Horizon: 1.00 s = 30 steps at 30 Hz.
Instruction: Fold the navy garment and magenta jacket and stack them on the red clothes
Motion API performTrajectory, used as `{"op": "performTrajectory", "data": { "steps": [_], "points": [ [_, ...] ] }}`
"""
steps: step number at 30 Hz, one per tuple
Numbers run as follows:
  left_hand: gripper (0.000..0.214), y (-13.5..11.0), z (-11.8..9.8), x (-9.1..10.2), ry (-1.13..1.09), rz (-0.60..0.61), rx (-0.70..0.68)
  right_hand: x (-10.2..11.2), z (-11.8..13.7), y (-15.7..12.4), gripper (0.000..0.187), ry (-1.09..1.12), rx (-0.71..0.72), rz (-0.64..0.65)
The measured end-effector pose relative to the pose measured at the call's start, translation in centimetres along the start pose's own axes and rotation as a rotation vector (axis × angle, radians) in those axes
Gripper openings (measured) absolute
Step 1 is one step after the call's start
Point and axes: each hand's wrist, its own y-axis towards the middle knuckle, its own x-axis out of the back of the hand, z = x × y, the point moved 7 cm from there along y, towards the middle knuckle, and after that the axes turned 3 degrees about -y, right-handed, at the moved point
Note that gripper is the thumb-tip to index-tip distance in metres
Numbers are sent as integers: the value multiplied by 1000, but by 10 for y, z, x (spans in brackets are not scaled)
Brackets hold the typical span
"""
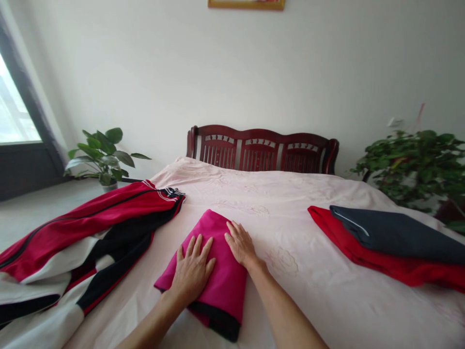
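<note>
A folded magenta garment point(218, 228) with a black lower edge lies on the pale pink bedsheet point(283, 194) in front of me. My left hand point(192, 269) lies flat on its near half, fingers spread and open. My right hand point(240, 245) rests flat on its right edge, fingers stretched out, also open. Neither hand grips anything.
A red, black and white jacket point(90, 228) sprawls on the bed's left side. At the right, a folded dark navy garment point(395, 232) sits on a folded red one point(363, 257). A dark wooden headboard point(261, 148) stands behind, with potted plants at left point(101, 155) and right point(417, 165).
</note>
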Motion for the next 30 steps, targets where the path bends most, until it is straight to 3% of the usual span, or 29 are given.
{"op": "performTrajectory", "data": {
  "steps": [9, 20, 30],
  "points": [
    [54, 0, -1, 2, -21, -9, 2, -12, -50, -33, 63, -21, -65, -22],
    [53, -2, 0, 6, -30, -39, -3, -3, -47, -85, 58, -81, -70, -103],
    [52, -2, 3, 5, -36, -59, -24, 3, -49, -88, 49, -41, -56, -61]
  ]
}}
